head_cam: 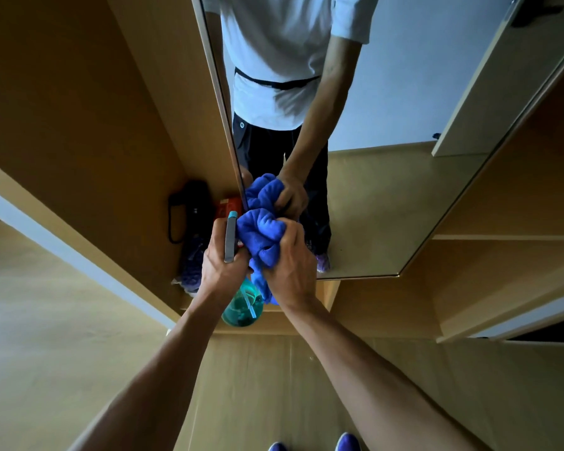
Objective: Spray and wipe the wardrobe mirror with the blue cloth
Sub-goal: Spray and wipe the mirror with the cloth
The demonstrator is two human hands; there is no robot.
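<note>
I held the blue cloth [261, 232] bunched in my right hand [290, 265], against the wardrobe mirror [388, 190] near its left edge, for wiping. My left hand [222, 265] gripped the spray bottle [241, 304] alongside, presumably ready.

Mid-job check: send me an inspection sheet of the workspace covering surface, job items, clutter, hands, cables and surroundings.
Surface: wardrobe mirror, upright; no spray or streaks discernible.
Job's things: blue cloth, bunched, at the mirror's left edge; teal spray bottle, held beside it.
Clutter: black object, red item and purple shoes on the wardrobe floor.
Grippers: left hand grips the spray bottle; right hand holds the cloth, fingers curled round it.
Cables: black cord loop on the black object.
Surroundings: wooden shelves to the right; wood floor.
</note>
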